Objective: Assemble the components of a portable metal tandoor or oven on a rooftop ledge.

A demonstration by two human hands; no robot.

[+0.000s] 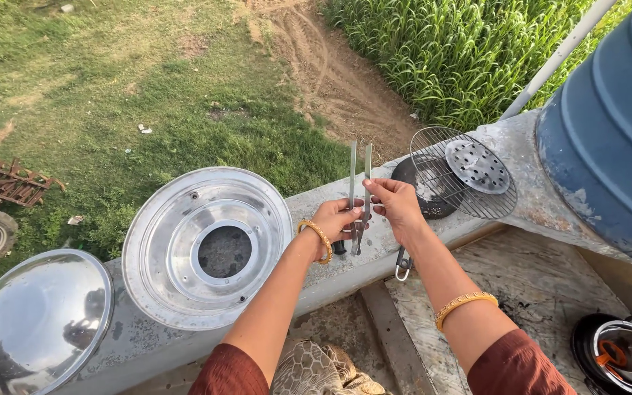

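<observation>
Both hands hold a pair of flat metal tongs (359,192) upright over the concrete parapet ledge (316,281). The left hand (336,222) is clenched around the lower part near the hinge, and the right hand (396,205) pinches one blade midway between fingers and thumb. The tongs look light, stiff and springy, with smooth strips that could slip in wet fingers, so the firmest hold is likely low down by the joined end, where the left hand sits. On the ledge lie a round steel plate with a central hole (208,246), a domed steel lid (36,324), and a wire grill rack (462,173) over a dark pan (424,197). A blue water tank (612,124) stands at the right
</observation>
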